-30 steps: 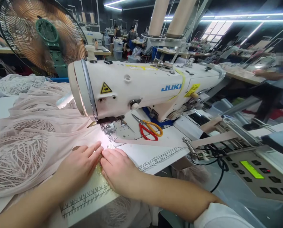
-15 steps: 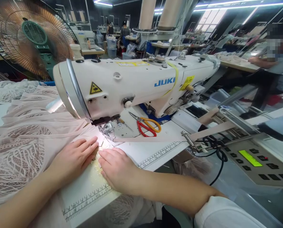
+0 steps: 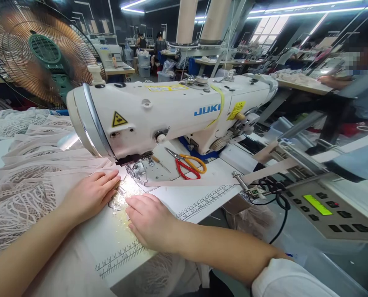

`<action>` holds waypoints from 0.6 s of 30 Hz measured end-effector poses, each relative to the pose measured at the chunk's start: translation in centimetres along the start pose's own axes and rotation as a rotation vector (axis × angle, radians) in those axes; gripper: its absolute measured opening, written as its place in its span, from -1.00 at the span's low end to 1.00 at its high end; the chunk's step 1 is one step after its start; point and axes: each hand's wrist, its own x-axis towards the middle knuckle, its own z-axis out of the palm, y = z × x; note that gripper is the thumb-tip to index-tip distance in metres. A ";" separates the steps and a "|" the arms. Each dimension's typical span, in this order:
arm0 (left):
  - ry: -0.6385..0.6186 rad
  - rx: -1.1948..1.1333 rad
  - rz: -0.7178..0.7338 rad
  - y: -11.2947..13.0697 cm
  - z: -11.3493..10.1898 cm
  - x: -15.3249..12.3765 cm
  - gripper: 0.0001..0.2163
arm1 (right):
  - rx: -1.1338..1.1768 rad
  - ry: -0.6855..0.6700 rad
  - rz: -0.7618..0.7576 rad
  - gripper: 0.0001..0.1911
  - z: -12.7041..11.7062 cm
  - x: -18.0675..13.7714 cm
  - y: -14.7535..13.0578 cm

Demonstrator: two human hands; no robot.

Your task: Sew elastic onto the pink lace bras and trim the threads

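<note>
Pale pink lace fabric (image 3: 19, 206): heaped left of the left fingers, one edge reaching under that hand. Green-hubbed fan (image 3: 44, 49): behind the heap, well beyond the left fingers. Left hand (image 3: 91, 194): palm down on the fabric, fingers extended and side by side, released, pressing rather than gripping. Tips point at the needle area. Shiny yellow-lit patch (image 3: 123, 218): on the table between the two sets of fingers. Right hand (image 3: 153, 222): just right of the patch, fingers bent, tips facing the left hand; can't tell if they pinch anything, undersides hidden. JUKI sewing machine (image 3: 168, 111): head beyond both sets of fingertips, needle end nearest the left ones. Scissors (image 3: 186, 166), red and orange handles: beyond and right of the right fingertips. Pale strip (image 3: 193, 182): runs from the needle area rightward, past the right fingers. Control box (image 3: 329, 212): lit green display, well right of the right fingers.
</note>
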 end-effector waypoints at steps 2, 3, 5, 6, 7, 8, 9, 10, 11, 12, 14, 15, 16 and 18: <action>-0.023 0.007 -0.028 -0.1 0.0 0.2 -0.52 | 0.000 0.004 0.003 -0.74 -0.1 0.2 -0.2; -0.038 0.006 -0.052 -0.1 0.0 0.3 -0.52 | 0.002 0.018 0.007 -0.74 -0.1 0.4 -0.5; -0.067 0.005 -0.104 0.2 0.0 0.5 -0.52 | 0.025 0.047 -0.012 -0.72 0.0 0.9 -1.9; -0.079 0.010 -0.124 0.4 -0.1 0.6 -0.53 | 0.051 0.054 -0.043 -0.71 0.1 1.2 -2.9; -0.088 0.020 -0.140 0.6 -0.3 0.6 -0.54 | 0.082 0.048 -0.084 -0.69 0.4 1.5 -4.0; -0.095 0.031 -0.151 0.9 -0.5 0.4 -0.55 | 0.111 0.028 -0.132 -0.67 0.7 1.7 -5.3; -0.098 0.046 -0.166 1.1 -0.8 0.1 -0.57 | 0.127 0.000 -0.176 -0.64 1.1 1.9 -6.6; -0.097 0.066 -0.188 1.4 -1.2 -0.4 -0.58 | 0.125 -0.027 -0.206 -0.62 1.6 1.9 -7.8; -0.093 0.092 -0.217 1.7 -1.7 -1.0 -0.60 | 0.111 -0.042 -0.232 -0.61 2.0 1.8 -8.8; -0.087 0.127 -0.252 1.9 -2.3 -1.9 -0.60 | 0.088 -0.045 -0.245 -0.63 2.4 1.7 -9.6; -0.093 0.208 -0.314 2.4 -3.7 -4.0 -0.56 | 0.056 -0.012 -0.249 -0.71 3.0 1.2 -10.5; -0.104 0.243 -0.333 2.7 -4.4 -5.1 -0.51 | 0.057 0.007 -0.247 -0.74 3.2 0.9 -10.6; -0.120 0.270 -0.339 2.9 -5.1 -6.3 -0.44 | 0.067 0.015 -0.244 -0.77 3.3 0.6 -10.5; -0.151 0.311 -0.343 3.3 -6.1 -8.5 -0.33 | 0.094 -0.013 -0.235 -0.80 3.1 0.2 -9.9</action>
